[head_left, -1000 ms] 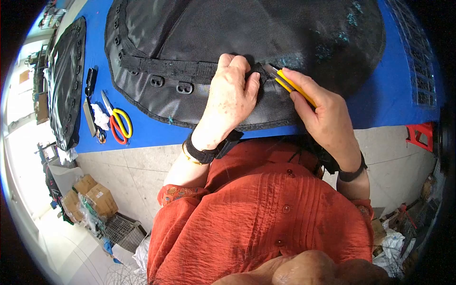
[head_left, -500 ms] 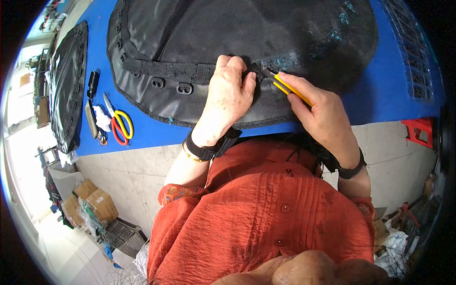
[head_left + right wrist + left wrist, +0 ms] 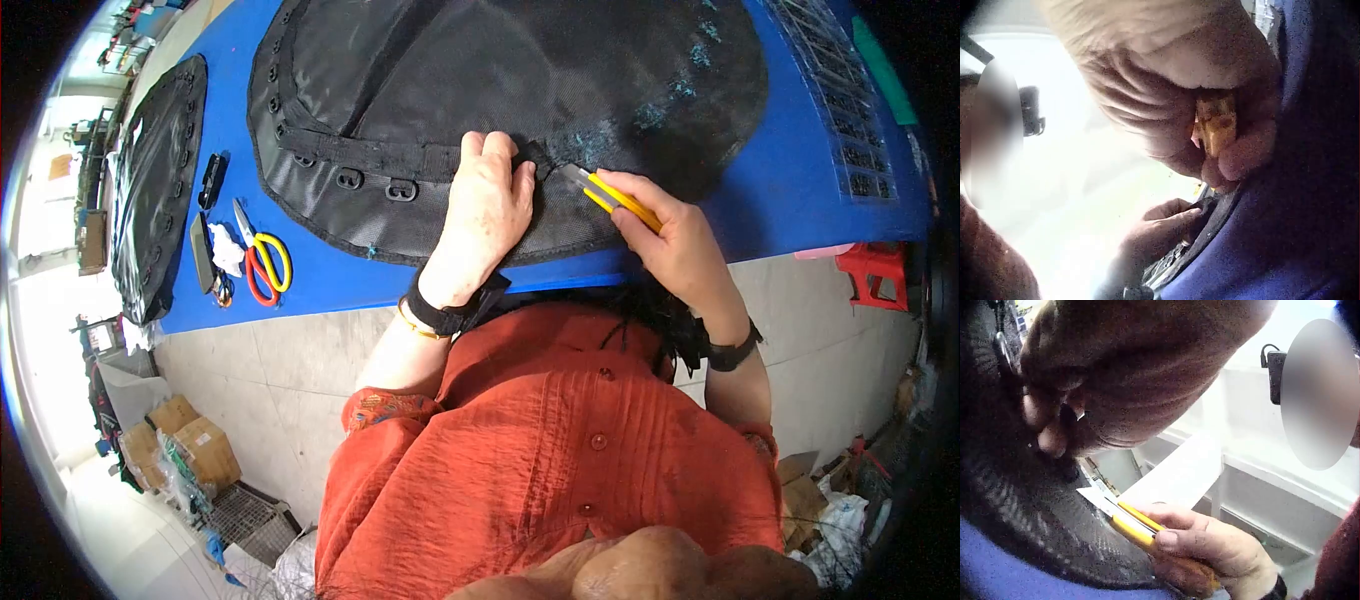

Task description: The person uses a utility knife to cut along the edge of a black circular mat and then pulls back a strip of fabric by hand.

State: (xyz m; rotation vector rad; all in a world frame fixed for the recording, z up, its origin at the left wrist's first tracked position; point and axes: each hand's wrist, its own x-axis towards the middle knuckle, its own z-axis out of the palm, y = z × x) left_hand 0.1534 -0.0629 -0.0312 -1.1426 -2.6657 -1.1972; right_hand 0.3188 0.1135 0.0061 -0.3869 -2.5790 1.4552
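Note:
A large black mesh fabric piece (image 3: 510,80) with rounded edges and black plastic buckles lies across the blue table. Along it runs a black webbing strap (image 3: 400,160), whose right end my left hand (image 3: 487,205) pinches between thumb and curled fingers. My right hand (image 3: 675,235) grips a yellow utility knife (image 3: 608,192) with its blade out. The blade points left, low over the fabric, just right of my left thumb. In the left wrist view the knife blade (image 3: 1094,497) shows below the left hand's fingertips. Only the knife's handle end (image 3: 1217,128) shows in the right wrist view.
Left on the blue table (image 3: 325,290) lie scissors (image 3: 262,262) with red and yellow handles, a white scrap (image 3: 227,250) and another black piece (image 3: 155,190). A clear compartment sheet (image 3: 835,110) is at the right. Teal thread marks (image 3: 652,115) dot the fabric. A red stool (image 3: 875,275) stands beyond the edge.
The head view has shifted a little. The knife blade has drawn slightly back towards the body along the fabric. The left hand keeps its grip on the strap.

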